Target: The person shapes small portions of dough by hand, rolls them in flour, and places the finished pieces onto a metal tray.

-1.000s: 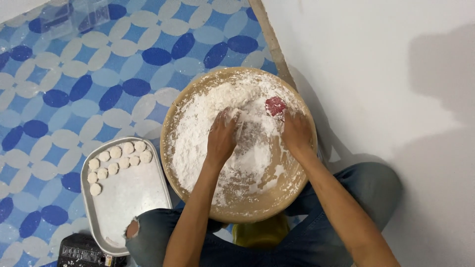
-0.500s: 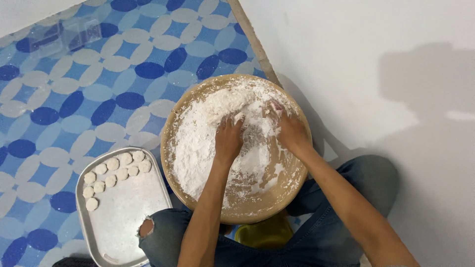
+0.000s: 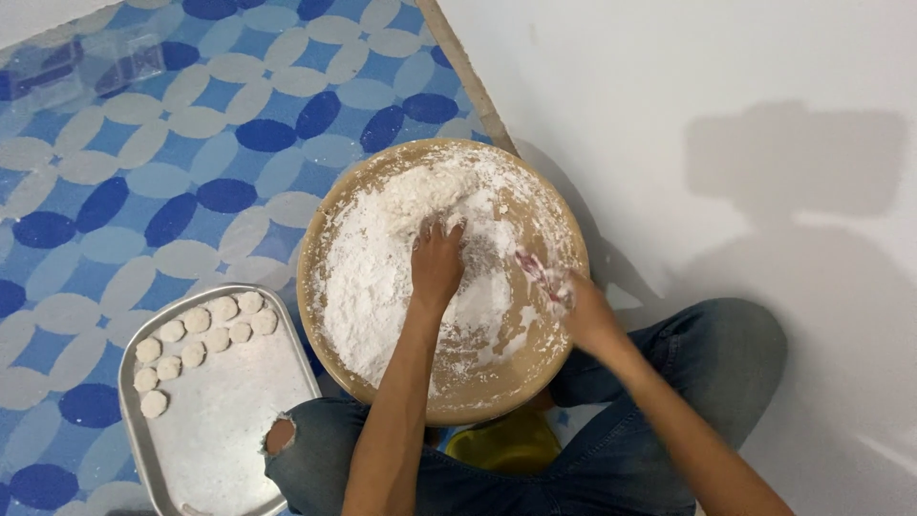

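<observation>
I see my left hand (image 3: 437, 263) pressed flat, fingers spread, into the white flour (image 3: 382, 277) heaped on the round wooden board (image 3: 441, 279), gripping nothing. My right hand (image 3: 571, 304) hovers at the board's right edge, blurred, fingers pinched around a small reddish piece (image 3: 535, 270). Left of the board, a metal tray (image 3: 224, 411) holding small dough discs (image 3: 196, 336) lies on the blue-patterned floor (image 3: 143, 172).
</observation>
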